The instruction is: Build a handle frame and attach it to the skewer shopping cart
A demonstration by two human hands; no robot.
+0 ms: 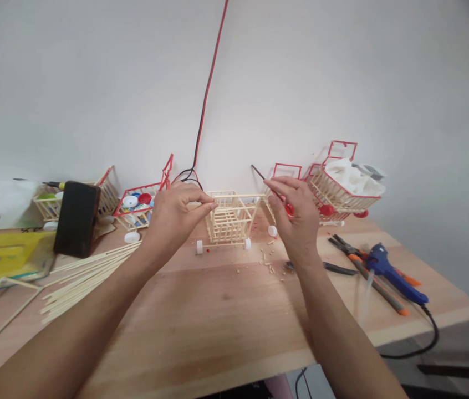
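Note:
An unpainted stick cart [231, 218] on small white wheels stands at the middle of the wooden table [226, 321]. My left hand [175, 213] pinches the cart's upper left rail with thumb and fingers. My right hand [296, 216] is raised to the right of the cart and holds a thin dark brush [264, 178] whose tip points up and left. A red bottle cap [289, 209] shows just beside that hand's fingers.
A red-framed cart of bottle caps [138, 204], a dark phone [77, 218] and loose sticks [85, 271] lie at left. At right are a red-trimmed cart [342, 185], pliers [353, 252] and a blue glue gun [390, 271]. A red-black cable [207, 88] hangs down the wall.

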